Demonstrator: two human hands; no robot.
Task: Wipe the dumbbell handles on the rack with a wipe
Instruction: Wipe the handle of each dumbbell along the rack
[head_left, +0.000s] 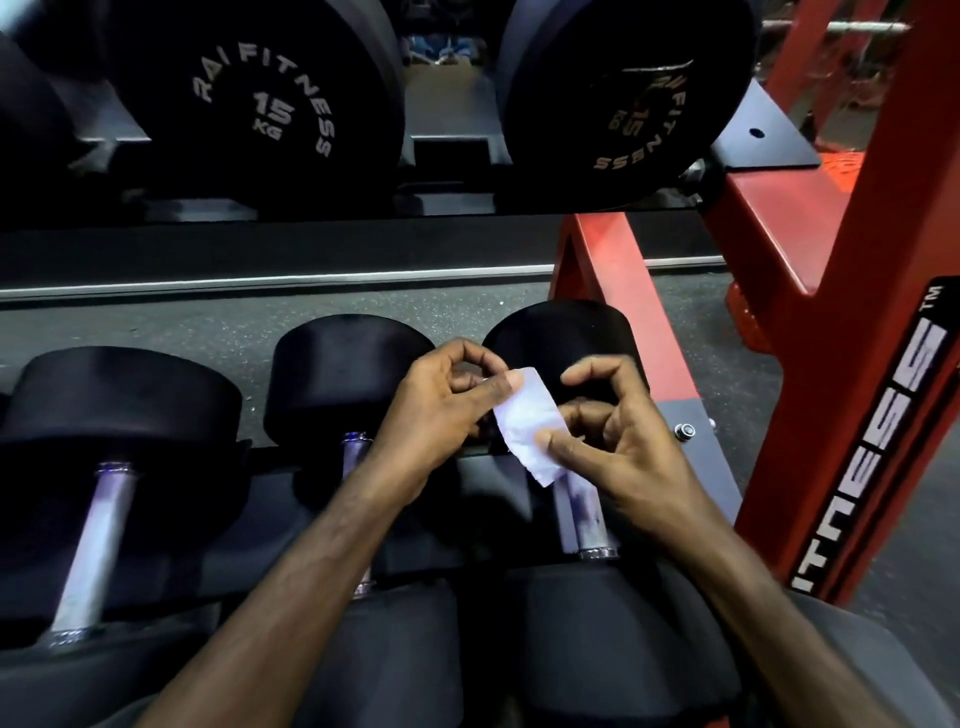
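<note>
- Head view: both hands hold a small white wipe (530, 423) just above the right dumbbell handle (584, 512) on the lower shelf of the rack (831, 291).
- The left hand (441, 415) pinches the wipe's upper end between thumb and fingers; the right hand (618, 441) pinches its lower end with the thumb on top.
- The wipe looks thin, limp and very light, likely easy to tear; gripping it by the ends suits wrapping it round the stiff, smooth metal bar.
- Left of that handle, the middle handle (356, 452) is mostly hidden behind the left forearm; the far left handle (93, 545) is blurred.
- The near dumbbell heads are cut off below.
</note>
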